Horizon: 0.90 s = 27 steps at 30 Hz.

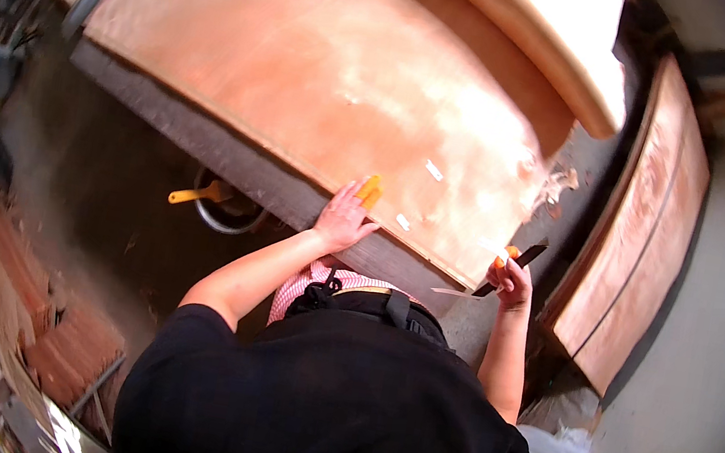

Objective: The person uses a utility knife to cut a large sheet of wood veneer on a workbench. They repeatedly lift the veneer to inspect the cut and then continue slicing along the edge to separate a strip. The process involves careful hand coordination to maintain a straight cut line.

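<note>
My left hand (347, 217) lies with its fingers stretched out on the near edge of a wide reddish-brown wood veneer sheet (293, 64). Yellow coverings are on some of its fingertips. At the sheet's near right corner, my right hand (514, 277) is closed round a dark, flat, knife-like tool (531, 252), whose exact kind I cannot make out. Orange-yellow coverings show on fingers of this hand too. A thin pale strip (456, 293) sticks out to the left below it. Two small white pieces (433, 170) lie on the sheet near my left hand.
A large roll of veneer (543, 42) curls over the far right of the sheet. Below the bench's dark edge (207, 131) sits a round container (231, 217) with a yellow-handled tool (197, 193). Stacked panels (643, 224) stand right; brown sheets (71, 361) lie lower left.
</note>
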Motion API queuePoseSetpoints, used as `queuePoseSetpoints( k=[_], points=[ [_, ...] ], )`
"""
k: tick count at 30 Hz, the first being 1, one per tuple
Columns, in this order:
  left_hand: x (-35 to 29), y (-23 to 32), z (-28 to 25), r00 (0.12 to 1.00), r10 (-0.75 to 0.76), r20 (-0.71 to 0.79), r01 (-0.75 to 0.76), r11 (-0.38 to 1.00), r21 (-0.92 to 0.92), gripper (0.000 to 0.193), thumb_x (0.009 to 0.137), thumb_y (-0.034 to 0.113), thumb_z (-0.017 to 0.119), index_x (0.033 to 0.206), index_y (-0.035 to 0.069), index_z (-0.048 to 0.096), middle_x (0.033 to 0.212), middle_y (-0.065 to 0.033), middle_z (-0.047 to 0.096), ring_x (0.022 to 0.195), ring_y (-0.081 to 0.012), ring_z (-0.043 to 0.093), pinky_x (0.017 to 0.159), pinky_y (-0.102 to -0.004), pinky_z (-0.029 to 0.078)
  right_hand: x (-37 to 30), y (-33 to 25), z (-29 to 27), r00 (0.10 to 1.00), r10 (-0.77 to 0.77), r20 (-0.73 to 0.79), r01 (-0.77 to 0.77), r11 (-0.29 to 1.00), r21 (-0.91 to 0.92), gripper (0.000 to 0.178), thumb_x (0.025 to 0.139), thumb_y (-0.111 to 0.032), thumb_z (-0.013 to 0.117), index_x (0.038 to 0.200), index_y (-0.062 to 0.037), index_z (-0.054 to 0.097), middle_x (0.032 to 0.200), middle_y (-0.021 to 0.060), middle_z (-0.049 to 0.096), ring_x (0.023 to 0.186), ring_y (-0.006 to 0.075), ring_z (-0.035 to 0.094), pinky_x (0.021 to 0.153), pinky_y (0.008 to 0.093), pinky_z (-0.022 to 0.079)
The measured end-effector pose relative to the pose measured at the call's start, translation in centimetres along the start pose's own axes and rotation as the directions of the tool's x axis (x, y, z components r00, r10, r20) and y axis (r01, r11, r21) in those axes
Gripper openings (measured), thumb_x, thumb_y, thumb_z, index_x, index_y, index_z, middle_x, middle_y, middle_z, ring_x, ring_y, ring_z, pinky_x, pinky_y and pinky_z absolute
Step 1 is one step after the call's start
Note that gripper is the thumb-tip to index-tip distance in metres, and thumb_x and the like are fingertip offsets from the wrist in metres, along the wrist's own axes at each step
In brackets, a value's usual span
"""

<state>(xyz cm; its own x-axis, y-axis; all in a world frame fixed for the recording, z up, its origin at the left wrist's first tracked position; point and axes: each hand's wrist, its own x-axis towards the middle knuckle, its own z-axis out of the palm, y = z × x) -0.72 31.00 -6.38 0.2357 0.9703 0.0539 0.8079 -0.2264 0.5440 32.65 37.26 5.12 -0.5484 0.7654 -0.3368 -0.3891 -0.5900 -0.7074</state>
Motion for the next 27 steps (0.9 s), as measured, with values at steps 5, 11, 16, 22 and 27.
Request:
queuePoseSetpoints(
  k=[5,11,16,22,27],
  points=[
    [-1.0,0.5,-1.5,0.989,0.116,0.094,-0.114,0.993,-0.030,0.068,0.079,0.038,0.057,0.131,0.002,0.034,0.139,-0.0167,0.028,0.131,-0.0289,0.023,0.107,-0.0452,0.014,-6.3,3.8,3.4,0.960,-0.019,-0.280,0.001,0.998,-0.063,0.026,0.083,-0.023,0.054,0.085,0.0028,0.055,0.043,-0.0062,0.036,0.036,0.0043,0.029,0.041,0.0204,0.023],
    [-2.8,2.0,-2.7,0.867,0.447,0.218,-0.406,0.890,-0.208,0.068,0.075,0.035,0.063,0.128,0.002,0.038,0.131,-0.0185,0.038,0.124,-0.0322,0.032,0.105,-0.0452,0.022,-11.7,11.2,8.5,0.895,0.112,-0.432,-0.100,0.994,0.051,0.022,0.082,-0.019,0.058,0.089,0.0025,0.056,0.049,-0.0041,0.041,0.038,0.0043,0.032,0.042,0.0212,0.024],
    [-7.1,2.9,-2.5,0.823,0.514,0.241,-0.433,0.843,-0.318,0.060,0.076,0.034,0.062,0.124,0.002,0.043,0.125,-0.0218,0.043,0.110,-0.0345,0.046,0.094,-0.0410,0.037,-12.5,14.3,12.2,0.870,0.184,-0.458,-0.232,0.971,-0.051,0.024,0.083,-0.018,0.058,0.090,0.0045,0.059,0.052,-0.0036,0.043,0.041,0.0039,0.034,0.043,0.0199,0.026],
    [-15.3,-0.1,-4.7,0.878,0.378,0.293,-0.341,0.925,-0.169,0.051,0.079,0.036,0.059,0.119,0.004,0.050,0.110,-0.0181,0.054,0.094,-0.0313,0.055,0.082,-0.0388,0.046,-10.9,20.4,13.8,0.933,0.176,-0.314,-0.241,0.953,-0.182,0.028,0.083,-0.023,0.060,0.095,0.0018,0.062,0.056,-0.0062,0.043,0.047,0.0026,0.035,0.043,0.0186,0.027],
    [-25.4,-4.0,-7.9,0.962,0.106,0.254,-0.087,0.993,-0.082,0.044,0.080,0.037,0.057,0.113,0.008,0.053,0.100,-0.0153,0.057,0.090,-0.0308,0.056,0.077,-0.0394,0.047,-9.5,26.6,16.2,0.939,0.253,-0.232,-0.279,0.957,-0.086,0.020,0.084,-0.022,0.060,0.090,-0.0037,0.058,0.055,-0.0064,0.042,0.046,0.0034,0.036,0.044,0.0200,0.029]
  ],
)
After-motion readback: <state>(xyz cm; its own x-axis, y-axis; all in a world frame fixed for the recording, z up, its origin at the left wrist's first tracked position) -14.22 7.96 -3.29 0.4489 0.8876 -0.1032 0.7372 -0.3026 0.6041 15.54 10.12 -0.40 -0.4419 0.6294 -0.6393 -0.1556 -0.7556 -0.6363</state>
